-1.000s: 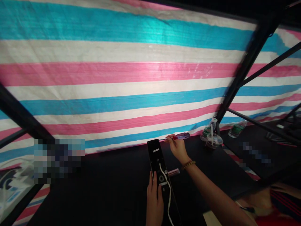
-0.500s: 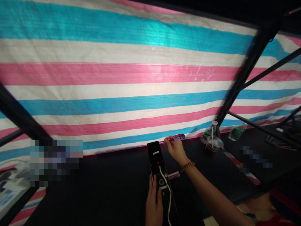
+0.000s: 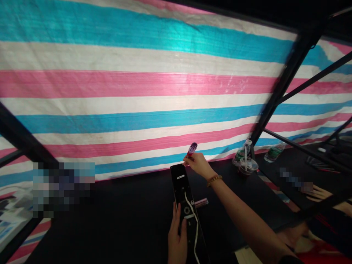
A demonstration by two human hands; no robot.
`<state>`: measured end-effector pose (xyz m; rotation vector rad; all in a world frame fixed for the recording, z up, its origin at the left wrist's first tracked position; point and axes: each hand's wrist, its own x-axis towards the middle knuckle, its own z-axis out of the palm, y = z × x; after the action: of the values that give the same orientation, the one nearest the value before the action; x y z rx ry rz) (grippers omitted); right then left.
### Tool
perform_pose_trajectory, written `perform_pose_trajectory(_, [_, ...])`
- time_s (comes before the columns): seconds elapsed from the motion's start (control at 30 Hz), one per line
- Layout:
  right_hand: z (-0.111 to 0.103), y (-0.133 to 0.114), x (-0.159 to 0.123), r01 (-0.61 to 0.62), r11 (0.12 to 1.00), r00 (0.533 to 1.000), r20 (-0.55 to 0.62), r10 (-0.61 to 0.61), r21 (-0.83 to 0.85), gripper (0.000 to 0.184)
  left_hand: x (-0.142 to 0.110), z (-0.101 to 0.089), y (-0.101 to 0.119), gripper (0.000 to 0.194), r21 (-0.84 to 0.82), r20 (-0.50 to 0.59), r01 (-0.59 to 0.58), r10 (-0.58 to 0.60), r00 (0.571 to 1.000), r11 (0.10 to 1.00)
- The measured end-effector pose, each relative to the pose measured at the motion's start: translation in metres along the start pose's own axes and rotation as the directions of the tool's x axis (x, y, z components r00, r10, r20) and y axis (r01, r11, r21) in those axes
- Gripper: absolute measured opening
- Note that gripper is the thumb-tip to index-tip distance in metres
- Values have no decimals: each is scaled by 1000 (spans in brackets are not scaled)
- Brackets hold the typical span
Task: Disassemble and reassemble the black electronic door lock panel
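Note:
A long black panel (image 3: 180, 179) lies on the dark table, with a round fitting, a small white label and a white cable (image 3: 195, 229) running down it. My left hand (image 3: 178, 238) grips its lower part, fingers along the left edge and thumb on top. My right hand (image 3: 200, 165) is closed around a screwdriver with a clear purple-red handle (image 3: 193, 147), held tilted with the handle up over the panel's top right corner. The screwdriver's tip is hidden by my fingers. Beside the panel's right edge rests a second pinkish clear handle (image 3: 202, 202).
A plastic cup with a straw (image 3: 248, 167) and a bottle (image 3: 239, 156) stand at the back right, another bottle (image 3: 274, 152) beyond. Another person's hand (image 3: 319, 192) is at the right table. A striped sheet (image 3: 154, 84) hangs behind, between black metal posts (image 3: 277, 91).
My right hand has swung the screwdriver from nearly level to steeply tilted, above the panel's top corner. My left hand keeps its grip. Another person's hand has appeared at the right.

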<state>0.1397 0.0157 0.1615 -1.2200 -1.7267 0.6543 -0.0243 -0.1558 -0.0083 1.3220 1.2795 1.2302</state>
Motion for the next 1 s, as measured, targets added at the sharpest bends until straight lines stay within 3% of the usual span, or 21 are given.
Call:
perform_pose_trajectory(0.1, [2,-3,1,-23,998,998,-59,19,-65,22,0,0,1,50,-8,-9,9,-10,1000,1000])
perform_pose_trajectory(0.37, [2,-3,-1,-25,988,1000,6,25,152,18,0,0,1,50,-28,-8,18,-18,1000,999])
perform_pose_trajectory(0.57, [4,-11,2,-69,992,989,-121,82,110,23,0,-3,3,49,-26,-7,5,-5,1000,1000])
perform_pose_trajectory(0.77, [8,-10,-5,-23,980,999,-35,30,197,19,0,-3,2,50,-31,9,8,-8,1000,999])
perform_pose_trajectory(0.93, [7,-9,-4,-64,990,982,-167,84,122,20,0,-4,0,49,-42,1,1,-1,1000,999])
perform_pose_trajectory(1.0, [5,-10,-4,-41,991,984,-169,62,124,19,0,-5,-1,49,-45,2,-1,1,1000,999])
